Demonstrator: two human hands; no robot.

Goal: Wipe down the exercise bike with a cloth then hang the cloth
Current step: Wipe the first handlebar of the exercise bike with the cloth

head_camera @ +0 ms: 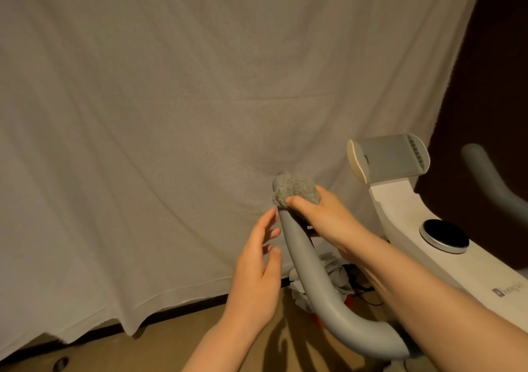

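Fingers loose and spread, my left hand (257, 268) hovers just left of the grey handlebar (308, 271), holding nothing. My right hand (323, 214) grips the bunched cloth (297, 188) around the handlebar's far tip. Further right, the console (391, 157) and frame (405, 220) look unwiped, I judge; hanging the cloth comes last.

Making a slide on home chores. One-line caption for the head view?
Right hand wipes the tip of the bike's grey handlebar with a cloth; left hand hovers open beside it.
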